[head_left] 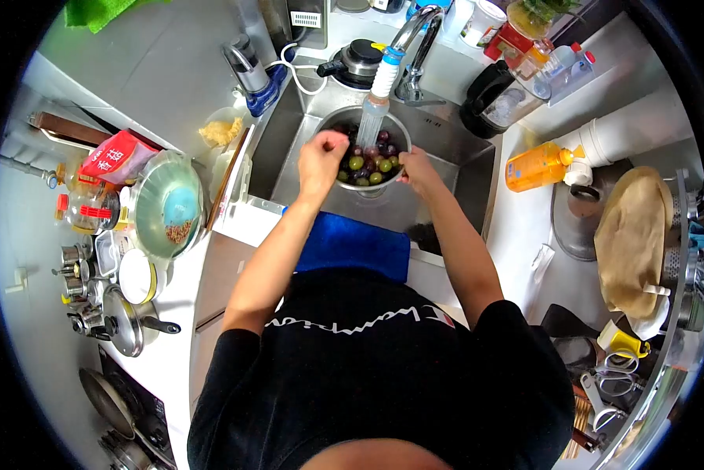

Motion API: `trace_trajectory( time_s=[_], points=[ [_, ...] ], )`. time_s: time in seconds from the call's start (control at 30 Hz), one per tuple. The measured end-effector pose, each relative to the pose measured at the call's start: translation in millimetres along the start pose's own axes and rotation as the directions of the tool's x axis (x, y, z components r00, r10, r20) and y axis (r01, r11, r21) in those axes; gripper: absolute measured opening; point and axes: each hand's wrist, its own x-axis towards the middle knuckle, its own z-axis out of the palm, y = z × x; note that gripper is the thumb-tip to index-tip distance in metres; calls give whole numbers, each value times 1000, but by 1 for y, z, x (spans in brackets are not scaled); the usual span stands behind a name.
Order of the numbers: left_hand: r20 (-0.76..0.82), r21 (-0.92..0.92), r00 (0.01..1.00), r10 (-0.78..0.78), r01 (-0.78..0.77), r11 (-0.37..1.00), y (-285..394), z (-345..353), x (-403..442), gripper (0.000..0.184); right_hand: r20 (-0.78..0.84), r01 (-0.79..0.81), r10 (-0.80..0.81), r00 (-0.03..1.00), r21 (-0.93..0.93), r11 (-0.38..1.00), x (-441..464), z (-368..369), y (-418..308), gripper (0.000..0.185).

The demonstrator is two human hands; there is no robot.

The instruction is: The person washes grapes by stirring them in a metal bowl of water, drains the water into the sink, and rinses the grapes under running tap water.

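A round metal pot (404, 128) sits in the steel sink, holding green and dark grapes (357, 163). Water runs onto the grapes from the white and blue nozzle of the faucet (386, 74). My right hand (421, 171) is closed on the right side of the pot, at its rim or handle. Over the pot's left rim is my left hand (322, 163), its fingers curled together near the thumb; whether something small is between them cannot be made out.
A blue cloth (350, 244) hangs at the sink's front edge. On the left counter stand a green basin (143, 205) and a lidded pan (123, 323). An orange bottle (536, 166) and a black-handled jug (489, 100) are on the right. A black lidded item (361, 59) lies behind the sink.
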Motion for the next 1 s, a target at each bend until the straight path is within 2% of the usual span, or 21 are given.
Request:
trace_trajectory(
  time_s=[0.03, 0.07, 0.13, 0.2, 0.27, 0.3, 0.33, 0.4, 0.43, 0.47, 0.5, 0.57, 0.6, 0.67, 0.73, 0.77, 0.8, 0.87, 0.9, 0.93, 1.0],
  points=[
    [20, 153, 1000, 3, -6, 988, 15, 2, 5, 12, -113, 36, -24, 993, 106, 994, 0, 8, 4, 23],
    [77, 193, 995, -56, 40, 980, 21, 8, 11, 11, -117, 36, -23, 993, 107, 994, -2, 14, 6, 23],
    [142, 110, 986, -83, 67, 992, 11, 27, 29, 10, -134, 43, -37, 990, 46, 998, -4, 21, 7, 23],
    [144, 115, 987, -77, 61, 992, -4, 40, 49, 11, -118, 38, -34, 992, 32, 999, -4, 9, 3, 24],
    [274, 4, 942, -193, 199, 980, -22, 44, 62, 12, -78, 11, -11, 997, 1, 1000, -4, -3, 3, 25],
    [303, 8, 916, -262, 272, 962, -9, 38, 59, 12, -90, 65, -58, 994, 78, 995, -10, 4, -1, 26],
    [305, 10, 916, -262, 272, 962, -9, 36, 59, 12, -92, 65, -57, 994, 81, 995, -10, 6, 0, 26],
    [299, 215, 908, -293, 235, 948, -4, 30, 60, 13, -139, 56, -56, 989, -6, 998, -11, 8, 0, 26],
    [282, 340, 923, -261, 158, 927, 4, 24, 57, 18, -139, 57, -57, 989, -4, 998, -12, 4, -4, 26],
    [278, 342, 924, -261, 159, 926, 5, 18, 54, 18, -121, 23, -28, 992, -38, 999, -13, -4, -10, 26],
    [162, 378, 980, -112, 43, 925, 5, 12, 51, 21, -104, -11, 3, 995, -73, 997, -13, -9, -14, 27],
    [10, 436, 985, 170, -157, 886, -11, 2, 52, 28, -134, 11, -12, 991, -8, 1000, -6, -3, -4, 27],
    [26, 430, 986, 166, -161, 889, -18, -4, 53, 29, -162, 40, -31, 986, 52, 998, -4, -1, 0, 27],
    [29, 471, 988, 149, -145, 870, -34, -12, 48, 39, -137, 43, -46, 989, -25, 999, -6, -5, -5, 27],
    [106, 320, 981, -165, 124, 939, -51, -17, 43, 55, -83, 32, -31, 996, 19, 999, -5, -13, -14, 20],
    [238, 85, 912, -333, 322, 943, -64, -17, 41, 68, -37, 34, -33, 999, 18, 999, -1, -19, -12, 20],
    [242, 87, 910, -336, 325, 942, -57, -19, 34, 68, -39, 29, -29, 999, 20, 999, -2, -14, -11, 20],
    [456, -3, 695, -556, 626, 780, -31, -23, 19, 72, -190, 99, -100, 977, -14, 995, -2, 1, -10, 19],
    [591, -70, 613, -525, 687, 723, -30, -23, 16, 71, -128, 96, -97, 987, -17, 995, -3, 2, -10, 22],
    [633, -94, 584, -508, 710, 698, -22, -26, 10, 52, -127, 97, -99, 987, -19, 995, -3, -1, -12, 22],
    [716, -182, 538, -444, 758, 626, -26, -24, 0, 42, -76, 61, -62, 995, -15, 998, 0, -11, -16, 24]
  ],
)
